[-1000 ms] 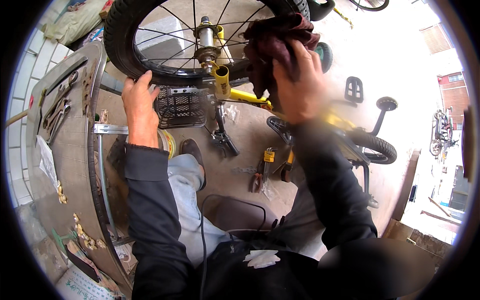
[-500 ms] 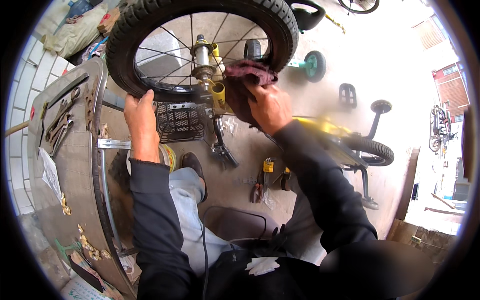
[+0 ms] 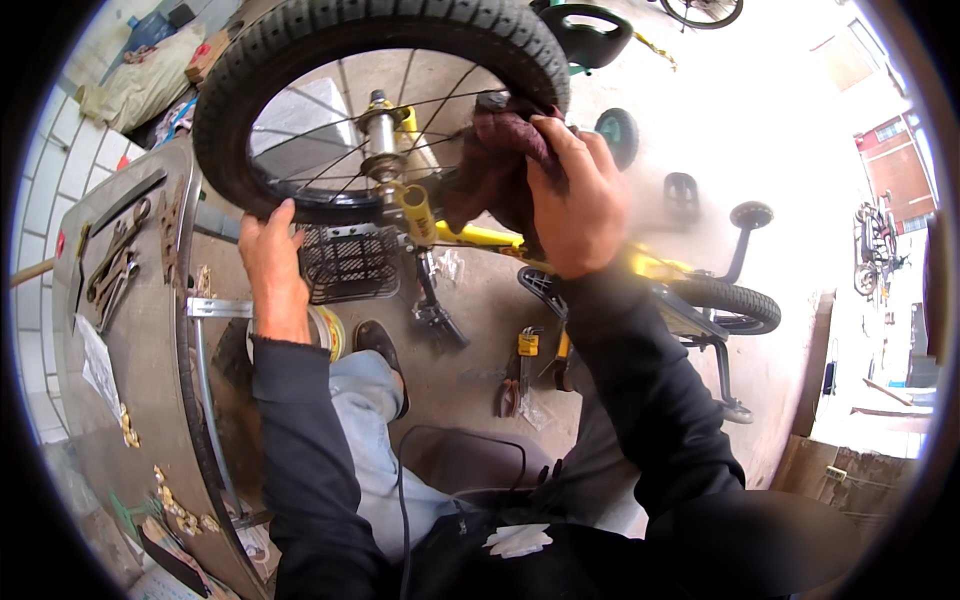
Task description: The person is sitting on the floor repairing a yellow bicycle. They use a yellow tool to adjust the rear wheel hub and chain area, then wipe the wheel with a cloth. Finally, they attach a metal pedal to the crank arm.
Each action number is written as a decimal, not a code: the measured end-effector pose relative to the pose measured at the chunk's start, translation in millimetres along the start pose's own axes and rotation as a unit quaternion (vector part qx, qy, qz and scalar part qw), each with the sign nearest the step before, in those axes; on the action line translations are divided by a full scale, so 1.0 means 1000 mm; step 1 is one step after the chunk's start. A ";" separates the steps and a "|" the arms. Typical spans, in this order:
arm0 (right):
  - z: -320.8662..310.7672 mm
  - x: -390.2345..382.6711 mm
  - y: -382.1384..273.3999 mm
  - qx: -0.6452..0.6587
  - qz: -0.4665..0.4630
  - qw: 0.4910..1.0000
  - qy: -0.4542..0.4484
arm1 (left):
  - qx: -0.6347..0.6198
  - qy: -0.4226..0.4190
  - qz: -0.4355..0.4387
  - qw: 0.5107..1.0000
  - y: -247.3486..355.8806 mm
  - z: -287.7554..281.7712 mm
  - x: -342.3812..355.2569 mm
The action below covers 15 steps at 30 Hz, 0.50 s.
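Note:
A small bicycle wheel [image 3: 222,130] with a black knobbly tyre and dark spokes stands tilted before me. My left hand [image 3: 275,270] grips its lower left edge, thumb on the rim and fingers around the tyre. In my right hand [image 3: 582,205] is a crumpled dark red cloth [image 3: 505,150], pressed against the right side of the rim. Between the hands shows the silver hub [image 3: 381,145], with a yellow frame tube [image 3: 415,213] just below it. The cloth hides part of the rim and some spokes.
At the left stands a metal-topped table [image 3: 150,330] with several wrenches [image 3: 120,250]. A black wire basket [image 3: 350,262] lies beneath the wheel. Pliers [image 3: 509,397] and a yellow hex key holder [image 3: 528,343] rest on the floor. Yellow bicycle parts and another wheel [image 3: 735,300] lie at right.
My right hand has moved slightly right and down, with the cloth still against the rim. The wheel and my left hand appear a little farther left in the picture.

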State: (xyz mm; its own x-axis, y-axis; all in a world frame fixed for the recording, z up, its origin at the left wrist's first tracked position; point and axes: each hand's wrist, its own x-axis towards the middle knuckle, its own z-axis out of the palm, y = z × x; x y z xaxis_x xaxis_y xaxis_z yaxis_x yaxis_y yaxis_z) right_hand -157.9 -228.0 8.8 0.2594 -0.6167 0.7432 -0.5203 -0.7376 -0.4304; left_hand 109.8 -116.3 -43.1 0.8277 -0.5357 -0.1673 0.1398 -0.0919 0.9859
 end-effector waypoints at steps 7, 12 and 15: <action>-0.014 0.013 -0.008 -0.104 -0.059 0.992 0.044 | 0.005 0.002 0.033 0.999 0.001 0.006 -0.005; 0.009 -0.003 0.016 -0.060 -0.043 0.997 -0.015 | 0.029 0.031 0.125 0.991 -0.013 0.004 0.004; 0.031 -0.029 0.023 -0.047 -0.015 0.986 -0.156 | 0.037 0.046 0.176 0.983 -0.013 0.004 0.006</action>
State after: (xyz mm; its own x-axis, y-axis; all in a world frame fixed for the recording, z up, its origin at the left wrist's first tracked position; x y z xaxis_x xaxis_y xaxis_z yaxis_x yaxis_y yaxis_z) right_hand -152.1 -236.0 -38.7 0.5065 -0.6606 0.5541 -0.5780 -0.7370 -0.3503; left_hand 111.2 -121.6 -57.5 0.8635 -0.4677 0.1886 -0.2011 0.0236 0.9793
